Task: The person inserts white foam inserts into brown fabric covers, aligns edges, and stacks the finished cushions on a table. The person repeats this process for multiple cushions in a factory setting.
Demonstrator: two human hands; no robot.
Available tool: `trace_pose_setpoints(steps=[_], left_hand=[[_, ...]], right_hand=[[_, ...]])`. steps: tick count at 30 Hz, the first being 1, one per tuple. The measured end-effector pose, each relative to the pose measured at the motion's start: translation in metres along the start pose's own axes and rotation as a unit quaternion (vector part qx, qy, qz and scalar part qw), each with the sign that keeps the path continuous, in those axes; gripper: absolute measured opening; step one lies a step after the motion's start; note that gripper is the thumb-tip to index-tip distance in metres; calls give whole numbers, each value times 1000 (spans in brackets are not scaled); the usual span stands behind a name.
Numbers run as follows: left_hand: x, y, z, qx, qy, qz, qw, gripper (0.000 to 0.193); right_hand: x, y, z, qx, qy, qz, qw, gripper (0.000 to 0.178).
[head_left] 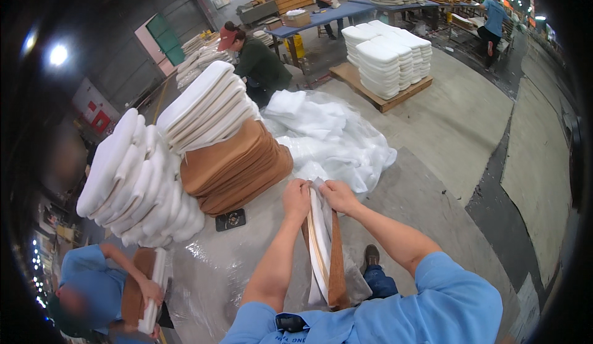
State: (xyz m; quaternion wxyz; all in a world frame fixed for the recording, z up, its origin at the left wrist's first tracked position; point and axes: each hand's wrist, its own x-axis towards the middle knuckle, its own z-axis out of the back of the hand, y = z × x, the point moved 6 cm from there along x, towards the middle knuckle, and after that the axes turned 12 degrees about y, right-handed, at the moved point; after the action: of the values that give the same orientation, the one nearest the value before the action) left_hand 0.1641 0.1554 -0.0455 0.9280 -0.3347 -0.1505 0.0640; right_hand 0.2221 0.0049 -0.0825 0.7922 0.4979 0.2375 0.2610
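Note:
In front of my body a long cushion with white padding and a brown fabric cover (337,270) stands on its edge, its opening facing up. White padding (317,239) shows between the brown sides. My left hand (298,197) is closed on the left of the cover's far end. My right hand (338,197) pinches the right of that same end, close beside the left. A bit of greyish, thin material shows between both hands. The exact grip of the fingertips is hidden.
Left of my hands stand a brown fabric stack (238,168) topped by white pads (207,106), and another white pad stack (133,183). Plastic-wrapped white padding (327,134) lies beyond. A black device (230,220) is near. A co-worker (92,282) holds a cushion; a pallet (401,97) carries pads.

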Motion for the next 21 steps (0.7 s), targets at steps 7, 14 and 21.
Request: trace_pose_setpoints(steps=[7, 14, 21], left_hand=[[4, -21, -14, -26, 8, -80, 996, 12], [-5, 7, -30, -206, -78, -17, 975, 5], [-15, 23, -45, -301, -100, -7, 949, 2]], right_hand=[[18, -2, 8, 72, 36, 35, 996, 48], [6, 21, -4, -71, 85, 118, 987, 42], [-10, 29, -14, -160, 117, 170, 965, 30]])
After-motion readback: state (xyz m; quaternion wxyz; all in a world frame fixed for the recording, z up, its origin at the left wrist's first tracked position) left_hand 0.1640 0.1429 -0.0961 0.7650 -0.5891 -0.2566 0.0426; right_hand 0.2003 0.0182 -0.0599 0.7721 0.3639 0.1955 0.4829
